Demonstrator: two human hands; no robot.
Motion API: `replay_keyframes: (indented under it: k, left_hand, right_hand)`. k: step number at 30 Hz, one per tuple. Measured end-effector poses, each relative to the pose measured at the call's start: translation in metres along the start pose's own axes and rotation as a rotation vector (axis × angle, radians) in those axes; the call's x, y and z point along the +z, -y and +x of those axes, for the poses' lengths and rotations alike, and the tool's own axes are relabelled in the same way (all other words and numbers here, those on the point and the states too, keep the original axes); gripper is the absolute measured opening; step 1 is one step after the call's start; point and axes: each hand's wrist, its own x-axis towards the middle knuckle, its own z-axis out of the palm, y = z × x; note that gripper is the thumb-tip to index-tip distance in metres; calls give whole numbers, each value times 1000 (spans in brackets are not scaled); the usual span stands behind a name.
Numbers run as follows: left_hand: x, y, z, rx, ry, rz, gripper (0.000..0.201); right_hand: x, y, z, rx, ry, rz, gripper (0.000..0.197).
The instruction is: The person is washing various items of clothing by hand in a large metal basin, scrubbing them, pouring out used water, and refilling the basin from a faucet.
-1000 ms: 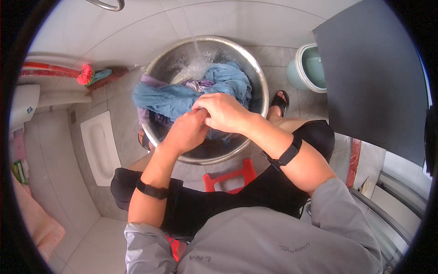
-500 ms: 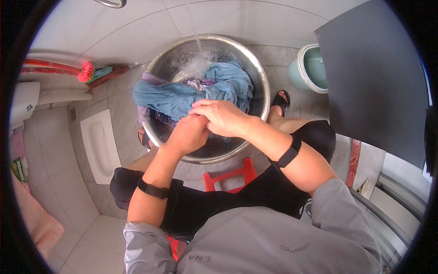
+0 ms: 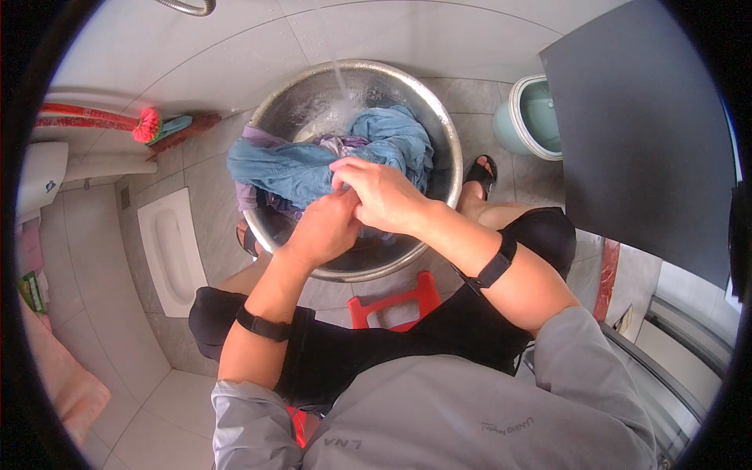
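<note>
A large round metal basin [image 3: 448, 133] stands on the floor in front of me. Wet blue cloth [image 3: 274, 166] is heaped in it, and one end hangs over the left rim. Purple cloth [image 3: 249, 196] lies under and beside the blue one. Both hands meet over the near part of the basin, against the blue cloth. My left hand [image 3: 327, 225] is curled into a fist. Bent fingers of my right hand [image 3: 385, 200] close over and beside the left one. Whatever lies between the fingers is hidden.
A thin water stream [image 3: 337, 59] falls into the basin's far side. A red stool [image 3: 427, 294] stands between my knees. At right are a pale green bucket [image 3: 509, 125] and a dark panel [image 3: 638, 141]; at left, a white squat toilet [image 3: 171, 249] and a brush [image 3: 184, 131].
My right hand's fingers have lifted slightly and bent more over the left fist. The left hand and the cloth have hardly moved; water keeps running.
</note>
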Motion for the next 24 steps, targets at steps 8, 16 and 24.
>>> replay_keyframes:
  k: [8, 16, 24]
  left_hand:
    - [4, 6, 0, 11, -20, 2, 15]
    - [5, 5, -2, -83, 19, -7, 20]
    - [5, 1, 0, -101, 31, -17, 20]
  right_hand:
    - [7, -8, 0, -32, -16, -17, 34]
    - [9, -7, -3, -30, 21, -37, 36]
    - [8, -8, -3, 2, 43, -28, 36]
